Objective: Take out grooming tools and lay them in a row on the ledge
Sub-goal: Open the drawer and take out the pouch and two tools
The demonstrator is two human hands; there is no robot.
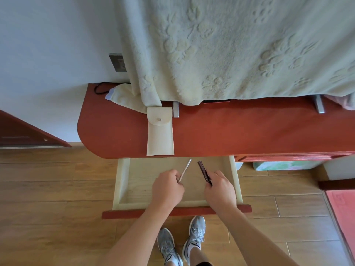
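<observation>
Over the open drawer (120, 181), the left hand (167, 187) pinches a slim pale tool (185, 169) by its near end; the right hand (221, 191) grips a dark tool (204, 172); both long axes slant away toward the red bench (240, 131) just beyond the fingers; a cream pouch (160, 139) lies there on the left, so the bare stretch is nearer the right hand.

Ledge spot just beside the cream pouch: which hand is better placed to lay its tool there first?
Probably left. The left hand grips the pale slim tool nearer the pouch, its tip almost under the ledge edge there. The right hand, gripping the dark tool, sits farther from it.
</observation>
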